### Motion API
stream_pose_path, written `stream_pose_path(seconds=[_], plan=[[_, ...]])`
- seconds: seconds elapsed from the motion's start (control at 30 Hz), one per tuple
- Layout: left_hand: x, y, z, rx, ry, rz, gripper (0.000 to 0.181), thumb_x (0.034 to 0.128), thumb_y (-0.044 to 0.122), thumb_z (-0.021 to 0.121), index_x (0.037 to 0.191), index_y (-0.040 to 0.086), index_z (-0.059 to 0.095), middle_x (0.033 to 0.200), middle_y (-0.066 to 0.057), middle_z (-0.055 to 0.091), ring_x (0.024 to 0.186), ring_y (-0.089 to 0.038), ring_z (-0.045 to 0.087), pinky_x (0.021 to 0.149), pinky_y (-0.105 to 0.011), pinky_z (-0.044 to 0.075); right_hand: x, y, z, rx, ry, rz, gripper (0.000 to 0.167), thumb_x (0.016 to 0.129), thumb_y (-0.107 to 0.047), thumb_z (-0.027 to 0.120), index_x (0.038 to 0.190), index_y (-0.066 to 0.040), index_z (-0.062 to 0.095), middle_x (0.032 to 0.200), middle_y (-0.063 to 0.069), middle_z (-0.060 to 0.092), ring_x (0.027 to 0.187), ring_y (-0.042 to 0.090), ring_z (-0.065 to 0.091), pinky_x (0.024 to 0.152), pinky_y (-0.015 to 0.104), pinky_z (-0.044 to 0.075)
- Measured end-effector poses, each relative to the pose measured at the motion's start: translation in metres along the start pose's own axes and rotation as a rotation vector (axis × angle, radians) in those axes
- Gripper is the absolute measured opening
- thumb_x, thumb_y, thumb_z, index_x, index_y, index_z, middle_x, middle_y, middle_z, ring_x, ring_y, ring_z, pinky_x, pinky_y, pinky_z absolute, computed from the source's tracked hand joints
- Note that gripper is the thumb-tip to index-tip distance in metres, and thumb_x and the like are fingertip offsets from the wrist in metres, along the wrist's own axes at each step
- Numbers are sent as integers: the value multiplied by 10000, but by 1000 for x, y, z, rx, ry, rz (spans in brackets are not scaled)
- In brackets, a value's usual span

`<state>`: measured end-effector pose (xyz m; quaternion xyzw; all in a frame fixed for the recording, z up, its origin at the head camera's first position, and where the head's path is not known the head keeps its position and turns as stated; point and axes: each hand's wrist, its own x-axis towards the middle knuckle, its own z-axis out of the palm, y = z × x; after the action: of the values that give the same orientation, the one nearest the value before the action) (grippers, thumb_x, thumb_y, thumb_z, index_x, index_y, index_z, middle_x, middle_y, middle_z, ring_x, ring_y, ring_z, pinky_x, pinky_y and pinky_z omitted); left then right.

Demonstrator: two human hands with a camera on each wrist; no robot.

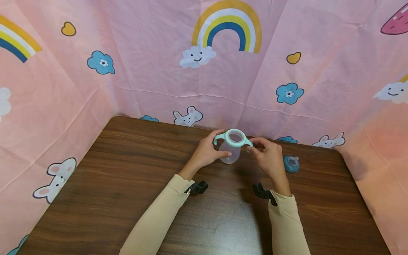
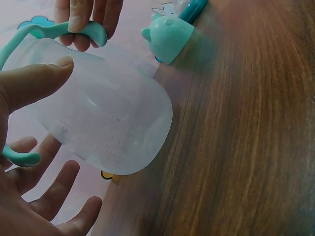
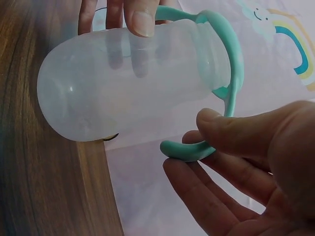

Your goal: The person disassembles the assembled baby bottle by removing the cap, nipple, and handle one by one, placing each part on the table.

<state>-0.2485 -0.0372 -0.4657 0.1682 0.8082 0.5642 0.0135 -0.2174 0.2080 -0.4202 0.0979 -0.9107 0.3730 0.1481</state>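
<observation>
A translucent baby bottle point(image 1: 235, 155) with an open top is held upright near the table's back edge. Round its neck sits a mint handle ring point(image 1: 236, 144) with two curved handles. My left hand point(image 1: 205, 150) holds the bottle from the left, its thumb point(image 2: 42, 81) across the front and fingers behind. From the right, my right hand point(image 1: 269, 157) pinches the right handle point(image 3: 187, 151) between thumb and fingers. A teal bottle collar with a clear nipple point(image 1: 291, 163) lies on the table to the right of that hand.
A mint cat-shaped cap point(image 2: 170, 39) stands beside the collar in the left wrist view; in the head view the right hand hides it. The brown wooden table point(image 1: 127, 170) meets a pink patterned cloth point(image 1: 153, 63) at its back and sides.
</observation>
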Motion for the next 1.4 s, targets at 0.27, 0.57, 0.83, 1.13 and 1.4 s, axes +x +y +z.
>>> stream_pose_path(seconds=[0.27,0.57,0.83,1.13,1.4], plan=[[1,-2,1,-2,2,0,910,857,193,987,1623,103,504,1451,-114,669,1289,-314,651,1011,-491,532,0,0,-1,10,-7,9,196,971,-71,862,1156,-22,816,1046,191,811,1028,385,775,912,599,592],[1,-1,1,-15,3,-8,914,853,185,990,1624,110,504,1486,-114,653,1328,-332,643,1072,-524,524,0,-2,-3,-1,-4,6,194,973,-65,858,1154,-10,813,1040,190,810,1011,391,777,904,600,599],[1,-1,1,-9,-1,-16,906,857,190,988,1620,105,506,1473,-111,661,1327,-315,637,1067,-519,520,-1,-2,-3,-12,-13,10,196,957,-71,877,1132,-8,815,1017,166,811,965,366,776,875,577,604],[1,0,1,-9,8,-19,922,853,193,990,1628,114,496,1474,-106,661,1347,-286,627,1099,-530,506,0,-3,-5,27,-37,19,208,949,-57,881,1133,8,808,1040,184,809,967,381,784,915,589,625],[1,0,0,-18,10,-21,945,846,185,995,1636,122,481,1478,-116,663,1369,-294,626,1124,-544,496,0,-4,-6,10,-27,16,201,950,-70,885,1127,-6,812,1024,165,812,943,353,770,886,564,613]])
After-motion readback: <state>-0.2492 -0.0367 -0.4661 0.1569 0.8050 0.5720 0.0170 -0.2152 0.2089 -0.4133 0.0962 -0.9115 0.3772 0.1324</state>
